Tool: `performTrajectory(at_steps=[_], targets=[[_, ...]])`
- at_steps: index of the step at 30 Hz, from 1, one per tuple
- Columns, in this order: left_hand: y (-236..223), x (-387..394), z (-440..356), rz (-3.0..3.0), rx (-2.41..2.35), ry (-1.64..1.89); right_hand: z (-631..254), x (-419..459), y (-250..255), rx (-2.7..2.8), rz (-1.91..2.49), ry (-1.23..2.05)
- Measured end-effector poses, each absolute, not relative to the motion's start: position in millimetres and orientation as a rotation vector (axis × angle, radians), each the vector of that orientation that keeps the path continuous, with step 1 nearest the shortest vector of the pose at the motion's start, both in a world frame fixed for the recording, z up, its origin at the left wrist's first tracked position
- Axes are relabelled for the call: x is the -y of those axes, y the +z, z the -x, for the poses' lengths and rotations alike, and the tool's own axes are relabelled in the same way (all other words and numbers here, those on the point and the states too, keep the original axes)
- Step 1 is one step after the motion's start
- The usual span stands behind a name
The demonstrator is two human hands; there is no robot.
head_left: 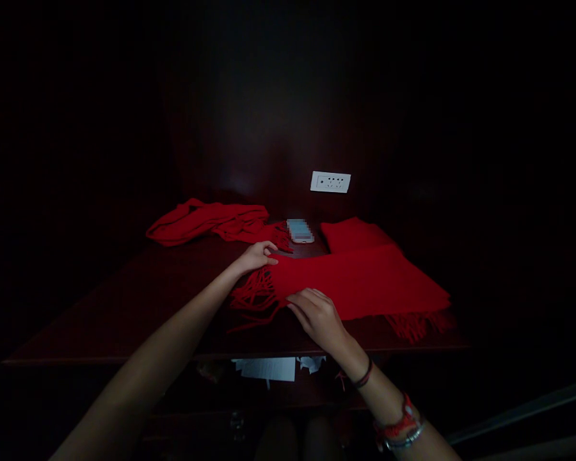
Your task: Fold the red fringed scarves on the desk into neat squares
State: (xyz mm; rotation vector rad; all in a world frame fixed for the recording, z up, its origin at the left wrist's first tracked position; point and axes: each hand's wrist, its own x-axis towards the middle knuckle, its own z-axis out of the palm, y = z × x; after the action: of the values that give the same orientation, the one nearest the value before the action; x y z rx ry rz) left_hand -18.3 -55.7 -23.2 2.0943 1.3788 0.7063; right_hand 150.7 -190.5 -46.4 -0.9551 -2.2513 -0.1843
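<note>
A red fringed scarf [350,282] lies folded and mostly flat on the dark wooden table, its fringe spread at the left end and more fringe at the near right. My left hand [258,257] is at the far left corner of this scarf, fingers curled and thumb against the cloth beside the fringe. Along the near edge, my right hand [317,312] pinches the cloth close to the fringed end, its fingertips partly hidden. Behind my left hand, a second red scarf [211,219] lies bunched up, with its fringe toward the middle.
A phone [300,231] with a lit, blurred screen lies at the back of the table [105,320]. On the wall is a white socket plate [331,182]. White papers [269,369] sit below the table's front edge. The surroundings are very dark.
</note>
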Motion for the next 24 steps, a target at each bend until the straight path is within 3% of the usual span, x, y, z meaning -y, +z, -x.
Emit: performTrajectory(at_steps=[6, 14, 24], targets=[[-34.0, 50.6, 21.7, -2.396, -1.566, 0.563, -148.8, 190.3, -46.9, 2.488, 0.967, -0.127], [-10.1, 61.9, 42.8, -2.392, -1.961, 0.141, -147.1, 190.0, -43.4, 2.513, 0.99, -0.146], [-12.0, 70.4, 34.0, -2.575, -1.586, -0.026, -143.5, 189.1, -44.4, 2.505, 1.049, -0.183]])
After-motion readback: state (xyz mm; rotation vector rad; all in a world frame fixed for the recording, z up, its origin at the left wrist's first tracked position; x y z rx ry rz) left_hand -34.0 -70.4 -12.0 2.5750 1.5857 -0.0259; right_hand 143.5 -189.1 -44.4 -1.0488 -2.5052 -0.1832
